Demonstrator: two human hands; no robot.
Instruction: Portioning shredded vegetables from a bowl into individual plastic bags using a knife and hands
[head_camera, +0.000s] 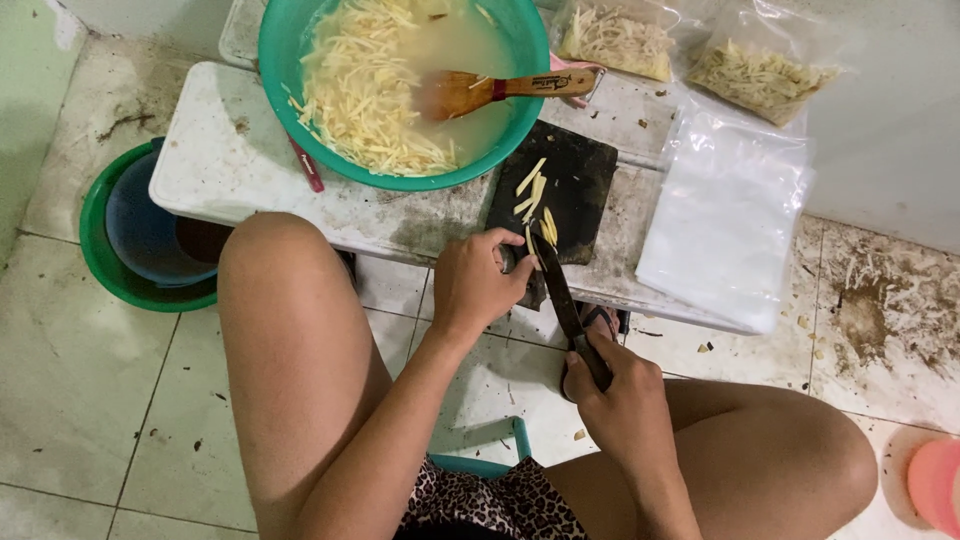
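The far rim of the green bowl is cut off by the top edge, as are the two filled plastic bags at the far right. The knife handle is largely covered by the right hand, and what is pinned under the fingers of the left hand cannot be made out. Only a sliver of a pink object is shown at the near right corner, and the blue tub is partly hidden under the low table.

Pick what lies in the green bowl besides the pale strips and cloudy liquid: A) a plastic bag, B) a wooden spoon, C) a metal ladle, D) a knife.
B: a wooden spoon rests in the green bowl, its handle over the right rim; the knife is in the right hand.
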